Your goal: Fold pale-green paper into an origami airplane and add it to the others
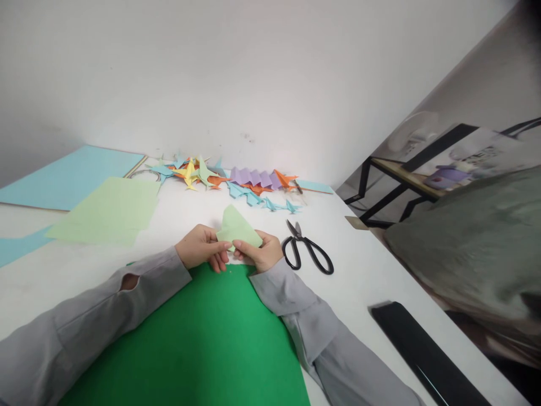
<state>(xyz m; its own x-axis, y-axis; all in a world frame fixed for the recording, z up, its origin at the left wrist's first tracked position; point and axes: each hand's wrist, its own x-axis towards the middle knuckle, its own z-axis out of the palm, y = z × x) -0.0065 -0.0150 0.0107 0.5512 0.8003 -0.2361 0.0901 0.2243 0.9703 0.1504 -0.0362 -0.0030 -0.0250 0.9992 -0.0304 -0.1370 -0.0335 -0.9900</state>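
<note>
A small folded piece of light green paper (237,225) is held up between both hands, over the far edge of a green sheet (198,338). My left hand (205,247) pinches its left side, thumb in front and the other fingers curled behind and below. On the right side, my right hand (260,251) grips the same paper, its thumb near the left thumb at the lower edge. Black-handled scissors (306,248) lie just right of my right hand, blades pointing away. Flat light green sheets (107,211) rest to the left.
Folded paper figures (196,172) and a purple pleated strip (256,177) lie along the wall. Blue sheets (71,175) are at the far left. A long black object (422,349) lies at the right, near the table's edge. Beyond stands a shelf (406,177).
</note>
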